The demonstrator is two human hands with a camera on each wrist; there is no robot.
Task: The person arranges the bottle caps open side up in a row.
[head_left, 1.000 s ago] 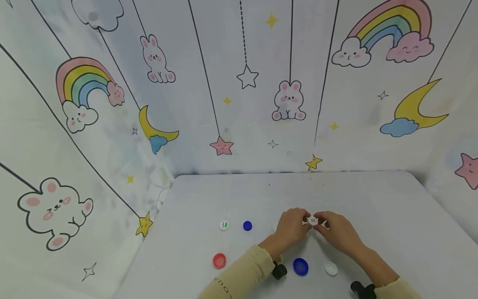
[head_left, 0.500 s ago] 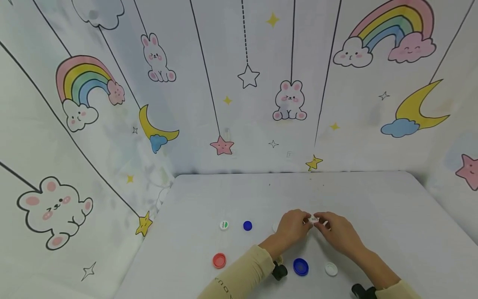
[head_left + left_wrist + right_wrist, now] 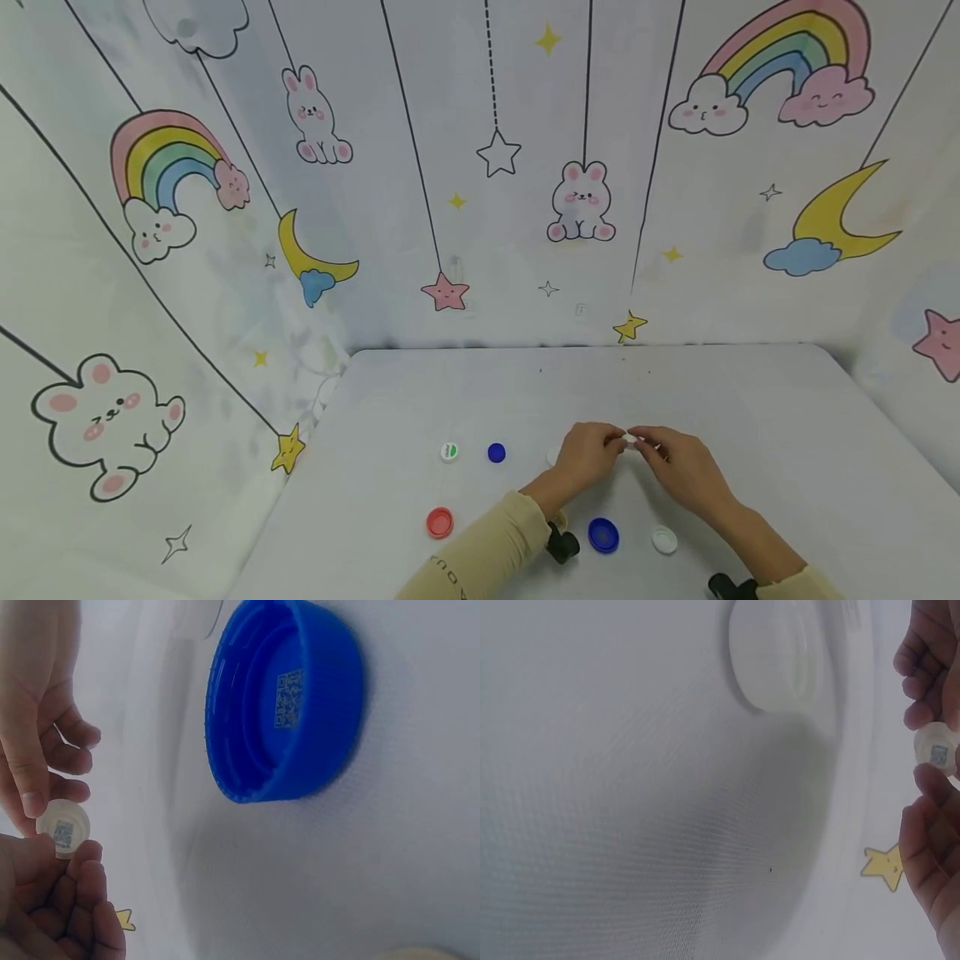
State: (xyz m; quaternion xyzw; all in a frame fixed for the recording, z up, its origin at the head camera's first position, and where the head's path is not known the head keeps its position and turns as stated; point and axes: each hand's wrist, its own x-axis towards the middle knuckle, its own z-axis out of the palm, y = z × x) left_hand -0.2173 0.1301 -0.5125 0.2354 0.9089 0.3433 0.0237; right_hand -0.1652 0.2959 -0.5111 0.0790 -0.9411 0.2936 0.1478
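Between the fingertips of both hands is a small white bottle cap [image 3: 628, 440], raised over the table. In the left wrist view this cap [image 3: 63, 829] turns its hollow side, with a square printed code inside, towards the camera. My left hand [image 3: 588, 454] pinches it from the left, and my right hand [image 3: 678, 467] pinches its right side. Closer to me lie a large blue cap [image 3: 603, 536], hollow side up and also bearing a code, and a white cap [image 3: 664, 540]. Another white cap [image 3: 552, 456] is mostly hidden behind my left hand.
Left of my hands on the white table [image 3: 420, 392] lie a red cap [image 3: 439, 523], a small blue cap [image 3: 497, 452] and a white cap with green print [image 3: 449, 452]. A beige round item [image 3: 559, 522] is partly hidden by my left cuff. A patterned curtain [image 3: 525, 250] borders the table.
The small white cap has tilted from showing its labelled face to the head camera to nearly edge-on. Both hands keep their hold in almost the same place.
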